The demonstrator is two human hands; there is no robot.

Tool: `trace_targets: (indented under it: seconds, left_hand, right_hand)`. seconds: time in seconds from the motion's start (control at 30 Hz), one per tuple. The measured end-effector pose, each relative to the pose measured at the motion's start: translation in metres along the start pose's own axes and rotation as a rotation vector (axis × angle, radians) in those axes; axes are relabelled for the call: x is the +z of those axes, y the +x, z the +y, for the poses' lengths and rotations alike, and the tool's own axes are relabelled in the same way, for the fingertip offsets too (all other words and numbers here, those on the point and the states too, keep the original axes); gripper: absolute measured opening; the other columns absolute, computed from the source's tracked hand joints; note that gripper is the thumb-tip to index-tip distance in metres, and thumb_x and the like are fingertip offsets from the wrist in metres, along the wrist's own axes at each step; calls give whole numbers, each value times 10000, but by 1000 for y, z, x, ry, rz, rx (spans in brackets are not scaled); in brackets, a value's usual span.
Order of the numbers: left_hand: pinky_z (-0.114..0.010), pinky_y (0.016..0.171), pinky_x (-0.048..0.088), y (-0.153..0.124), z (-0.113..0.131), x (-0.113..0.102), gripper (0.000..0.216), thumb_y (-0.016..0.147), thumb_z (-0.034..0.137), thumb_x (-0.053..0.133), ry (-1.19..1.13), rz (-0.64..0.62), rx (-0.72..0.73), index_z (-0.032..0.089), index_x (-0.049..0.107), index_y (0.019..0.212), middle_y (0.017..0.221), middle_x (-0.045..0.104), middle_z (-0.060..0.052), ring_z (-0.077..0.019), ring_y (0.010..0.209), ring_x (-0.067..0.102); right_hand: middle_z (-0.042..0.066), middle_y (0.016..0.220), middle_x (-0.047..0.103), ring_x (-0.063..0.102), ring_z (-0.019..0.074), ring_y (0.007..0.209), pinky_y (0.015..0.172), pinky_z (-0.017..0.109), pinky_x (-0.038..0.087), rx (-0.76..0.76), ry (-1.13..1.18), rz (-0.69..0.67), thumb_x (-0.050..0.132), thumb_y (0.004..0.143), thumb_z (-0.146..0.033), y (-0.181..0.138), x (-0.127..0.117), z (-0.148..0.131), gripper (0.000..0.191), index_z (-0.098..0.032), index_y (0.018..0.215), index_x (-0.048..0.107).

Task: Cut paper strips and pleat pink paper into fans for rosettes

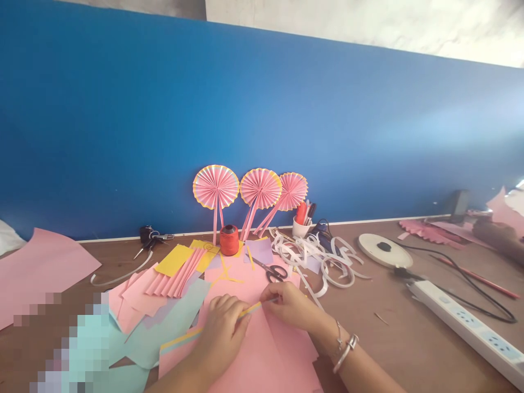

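A pink paper sheet with a yellow and a pale blue strip along its far edge lies in front of me. My left hand is closed on that edge, fingers curled over it and thumb alongside. Farther right, my right hand pinches the same striped edge; its fingertips are partly hidden. More pink paper lies beneath and beyond both hands. Just past the right hand rest dark-handled scissors. Thin yellow paper strips are scattered beyond the left hand.
Three pleated paper fans lean against the blue partition. Before them stand a red thread spool and a white pen cup. Curled white strips lie right, near a power strip. Folded pink paper lies left.
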State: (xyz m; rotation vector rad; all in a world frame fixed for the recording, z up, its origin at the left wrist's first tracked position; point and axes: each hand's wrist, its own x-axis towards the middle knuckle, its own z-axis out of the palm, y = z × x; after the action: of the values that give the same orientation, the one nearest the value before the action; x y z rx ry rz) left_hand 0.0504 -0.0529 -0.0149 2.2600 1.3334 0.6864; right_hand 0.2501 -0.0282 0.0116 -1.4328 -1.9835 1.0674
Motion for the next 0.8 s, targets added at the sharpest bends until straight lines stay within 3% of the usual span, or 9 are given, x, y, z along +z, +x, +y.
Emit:
trace_targets:
  seconds: [0.2, 0.6, 0.8]
  left_hand:
    - [-380, 773, 403, 0, 1, 1, 181, 873, 175, 440, -11, -2, -11, 206, 615, 837, 812, 620, -42, -229, 820, 551]
    - [-380, 757, 418, 0, 4, -1, 201, 877, 188, 420, -9, 15, -3, 203, 606, 802, 780, 609, -46, -226, 800, 551]
    - [-361, 742, 419, 4, 3, -2, 230, 876, 186, 415, -5, 84, -12, 208, 522, 673, 736, 600, -30, -207, 763, 562]
  right_hand:
    - [-13, 649, 612, 502, 104, 597, 539, 195, 353, -33, 4, -31, 485, 663, -100, 1, 0, 3, 185, -155, 693, 659]
    - [-19, 605, 569, 466, 103, 585, 550, 207, 337, -65, 12, 19, 482, 668, -108, -1, 2, -4, 137, -147, 636, 610]
    - [-39, 537, 479, 400, 96, 520, 513, 221, 307, 106, 227, 108, 523, 681, -204, 8, 16, -1, 94, -152, 619, 570]
